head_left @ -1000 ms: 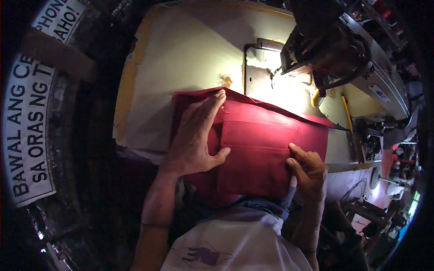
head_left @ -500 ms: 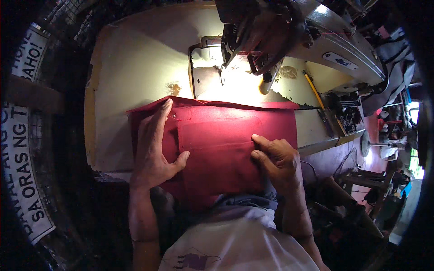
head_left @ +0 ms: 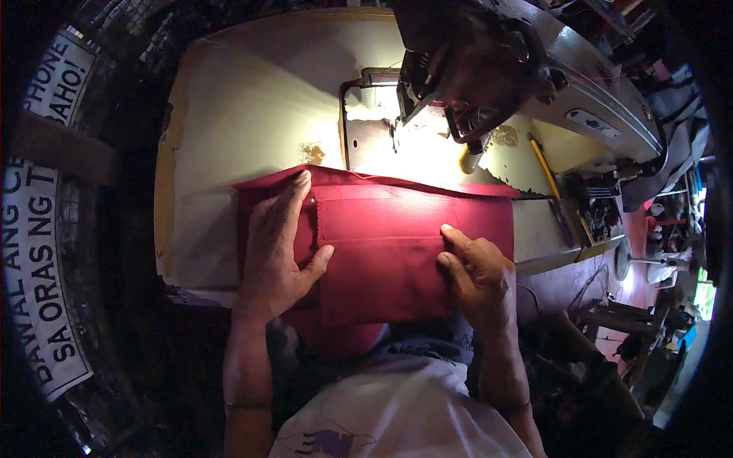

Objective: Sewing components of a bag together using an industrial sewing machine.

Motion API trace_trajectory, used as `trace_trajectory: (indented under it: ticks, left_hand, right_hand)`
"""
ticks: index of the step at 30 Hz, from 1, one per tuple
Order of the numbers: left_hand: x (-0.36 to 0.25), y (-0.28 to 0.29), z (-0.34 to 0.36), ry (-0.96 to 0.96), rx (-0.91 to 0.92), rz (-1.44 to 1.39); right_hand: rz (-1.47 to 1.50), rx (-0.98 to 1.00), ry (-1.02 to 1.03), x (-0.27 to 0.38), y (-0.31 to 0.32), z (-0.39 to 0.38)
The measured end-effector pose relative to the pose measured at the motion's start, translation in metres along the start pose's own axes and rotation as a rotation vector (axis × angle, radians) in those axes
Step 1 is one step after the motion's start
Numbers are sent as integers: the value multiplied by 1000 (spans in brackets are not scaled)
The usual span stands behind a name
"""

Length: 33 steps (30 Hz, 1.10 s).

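A red cloth (head_left: 489, 221) lies over the near edge of the sewing table, its far edge slightly raised. On top of it is a smaller red fabric panel (head_left: 385, 282) with a crosswise fold or seam, perhaps a pocket piece. My left hand (head_left: 279, 259) rests open at the panel's left side, fingers stretched over the cloth and thumb on the panel. At the panel's right edge, my right hand (head_left: 481, 275) pinches it between thumb and forefinger. Beyond the cloth stands the sewing machine head (head_left: 473, 76), its lamp lighting the work.
A metal needle plate (head_left: 369, 141) is set into the pale tabletop (head_left: 252, 99). A yellow pencil-like stick (head_left: 544, 164) and a tray of small dark parts (head_left: 599, 195) lie to the right. Printed signs (head_left: 50, 282) hang at the left.
The red panel has shifted away from me, toward the cloth's far edge, covering stitch marks near my left fingers. Both hands keep much the same pose. The whole view has shifted slightly.
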State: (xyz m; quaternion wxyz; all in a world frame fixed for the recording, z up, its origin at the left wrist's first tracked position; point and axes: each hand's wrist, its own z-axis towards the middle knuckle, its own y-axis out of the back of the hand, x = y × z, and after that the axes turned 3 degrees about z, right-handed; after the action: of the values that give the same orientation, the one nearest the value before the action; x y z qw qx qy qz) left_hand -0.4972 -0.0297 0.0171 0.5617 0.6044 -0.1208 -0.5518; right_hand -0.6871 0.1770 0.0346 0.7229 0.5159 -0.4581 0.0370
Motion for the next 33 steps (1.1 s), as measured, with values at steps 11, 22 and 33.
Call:
trace_trajectory:
  ticks: [11,22,33]
  left_hand:
    - [-2,0,1,14,-14,-4]
    - [-3,-1,-2,-68,-22,82]
    - [-15,2,3,-25,1,194]
  right_hand:
    - [-9,30,-18,-1,0,4]
    - [47,4,-21,-1,-2,6]
    - [142,38,-141,-4,-4,7]
